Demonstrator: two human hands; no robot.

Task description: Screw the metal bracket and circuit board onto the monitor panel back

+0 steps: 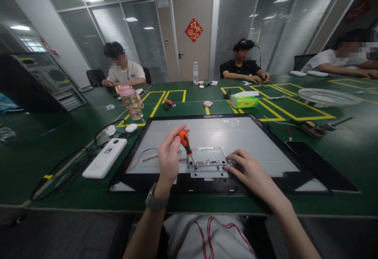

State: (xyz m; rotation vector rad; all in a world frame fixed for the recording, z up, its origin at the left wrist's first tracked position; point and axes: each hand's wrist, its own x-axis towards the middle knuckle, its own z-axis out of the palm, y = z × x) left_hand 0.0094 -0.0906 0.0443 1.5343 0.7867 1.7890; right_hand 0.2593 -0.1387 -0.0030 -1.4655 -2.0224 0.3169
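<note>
The screwdriver [185, 142] sits in my left hand [169, 158], which is closed around its orange handle with the thumb and fingertips. It stands steeply, the handle leaning toward 11 o'clock and the shaft running down toward 5 o'clock. As far as I can tell, the tip meets the left end of the connector plate [208, 162]. That plate is a pale metal strip whose long axis runs 9 to 3 across the near edge of the panel [260, 140]. The panel lies face down on the green surface [44, 160], directly at 12 o'clock from my body. My right hand [246, 170] holds nothing. It lies open and palm down, fingertips pressing the right end of the plate, just at 3 o'clock from the screwdriver tip. So the plate spans the gap between my two hands, with the left nearer the tip's end and the right on the far end. Thin wires trail off the plate toward 9 o'clock. A white power bank [104, 157] rests on the surface beside the panel's left edge, near my left hand but not touching it. A green tissue box [244, 100] stands well beyond the panel, at about 1 o'clock.
</note>
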